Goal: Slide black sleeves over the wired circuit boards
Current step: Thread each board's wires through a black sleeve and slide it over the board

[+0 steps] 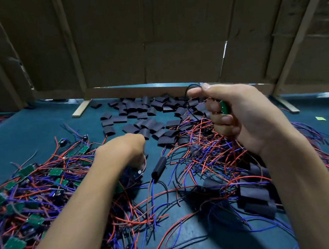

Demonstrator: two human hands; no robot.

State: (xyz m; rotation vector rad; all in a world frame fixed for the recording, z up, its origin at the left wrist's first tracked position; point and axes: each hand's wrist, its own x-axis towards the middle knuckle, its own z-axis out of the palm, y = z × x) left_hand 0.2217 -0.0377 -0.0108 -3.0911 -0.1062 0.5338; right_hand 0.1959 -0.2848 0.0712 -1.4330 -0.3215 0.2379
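Item: green circuit board, wired, held raised above the table in the right hand. Fingers are curled round the board; the thumb is pressed against the forefinger, pinching a black wire that loops up from the fist. Red and blue leads hang below the hand.

Item: loose black sleeves, flat and cut short, heaped on the blue tabletop at the far middle, against the base of a cardboard screen.

Item: one sleeved board, lying diagonally at the centre, wires issuing from both ends.

Item: unsleeved green boards with red, blue and black wires, tangled in a pile at the left. The left hand is lowered, palm down, into this pile's right edge; its fingertips are hidden, so the finger state cannot be told.

Item: further sleeved boards, heaped at the near right under the right forearm.

Item: small green scrap, on the tabletop at the far right.
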